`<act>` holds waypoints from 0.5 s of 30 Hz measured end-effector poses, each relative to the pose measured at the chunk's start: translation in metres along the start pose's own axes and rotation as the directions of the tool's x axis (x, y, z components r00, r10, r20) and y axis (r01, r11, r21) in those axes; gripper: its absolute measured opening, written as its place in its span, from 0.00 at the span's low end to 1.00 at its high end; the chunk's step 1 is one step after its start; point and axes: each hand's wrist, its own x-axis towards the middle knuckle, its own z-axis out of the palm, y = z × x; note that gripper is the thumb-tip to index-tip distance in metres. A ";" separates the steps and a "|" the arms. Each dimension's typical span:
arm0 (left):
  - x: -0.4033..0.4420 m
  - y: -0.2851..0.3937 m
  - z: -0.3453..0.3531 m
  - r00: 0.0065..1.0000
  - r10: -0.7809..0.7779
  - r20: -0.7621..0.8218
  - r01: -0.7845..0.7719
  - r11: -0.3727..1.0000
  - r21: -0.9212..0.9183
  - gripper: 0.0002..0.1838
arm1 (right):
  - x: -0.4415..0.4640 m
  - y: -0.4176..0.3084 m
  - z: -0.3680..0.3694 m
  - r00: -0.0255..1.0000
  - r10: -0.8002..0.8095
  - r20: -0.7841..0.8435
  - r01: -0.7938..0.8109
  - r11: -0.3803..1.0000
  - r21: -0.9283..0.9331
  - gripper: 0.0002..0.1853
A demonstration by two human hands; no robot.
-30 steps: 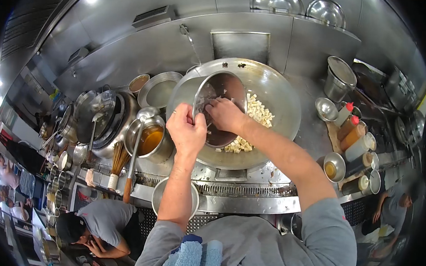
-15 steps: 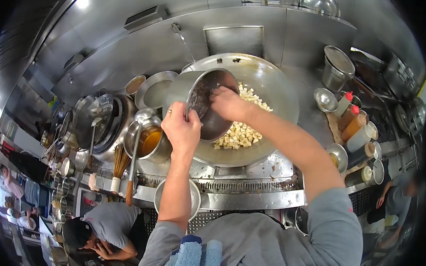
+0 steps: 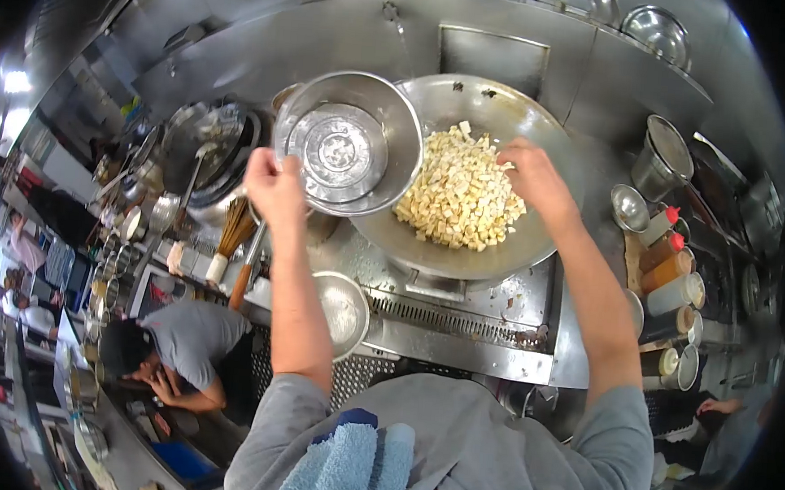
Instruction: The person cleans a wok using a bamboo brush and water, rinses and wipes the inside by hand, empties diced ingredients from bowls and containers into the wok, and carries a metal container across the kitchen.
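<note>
My left hand [image 3: 276, 186] is closed on the near left rim of a deep metal pot [image 3: 404, 129]. The pot hangs over the left side of a large wok [image 3: 544, 119], its mouth turned up towards me, with pale residue on its bottom. A heap of small pale-yellow diced cubes [image 3: 463, 195] lies in the wok. My right hand [image 3: 533, 175] is above the wok's right side, just right of the heap. Its fingers are curled together, and what is in them, if anything, is hidden.
Sauce bottles [image 3: 665, 271] and a small metal bowl [image 3: 629, 208] stand to the right. A strainer [image 3: 341, 316] sits at the front edge, near a bamboo brush [image 3: 234, 235]. Another person [image 3: 189, 345] bends over at the lower left. Metal bowls [image 3: 655, 35] rest on the back shelf.
The pot has swung left and turned upright, uncovering a larger heap of cubes in the wok. My right hand has come out of the pot and moved right. My left hand still grips the rim.
</note>
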 end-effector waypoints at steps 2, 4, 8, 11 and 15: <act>-0.002 -0.018 -0.053 0.981 -0.189 -0.045 0.174 0.957 -0.232 0.09 | -0.006 -0.013 -0.010 0.999 0.048 -0.002 -0.048 0.993 0.107 0.09; -0.028 0.018 -0.096 0.909 -0.415 -0.035 0.365 0.833 -0.416 0.07 | -0.010 -0.029 -0.018 0.992 0.120 0.033 -0.124 0.964 0.233 0.08; -0.097 0.031 -0.209 0.847 -0.519 -0.114 0.431 0.797 -0.423 0.05 | -0.032 -0.037 -0.006 0.986 0.167 0.026 -0.156 0.836 0.526 0.06; -0.158 0.043 -0.250 0.813 -0.534 -0.233 0.424 0.816 -0.393 0.06 | -0.050 -0.055 -0.002 0.983 0.163 0.085 -0.180 0.758 0.627 0.05; -0.201 0.019 -0.261 0.751 -0.605 -0.264 0.528 0.791 -0.309 0.08 | -0.085 -0.084 0.002 0.980 0.179 0.081 -0.183 0.686 0.704 0.05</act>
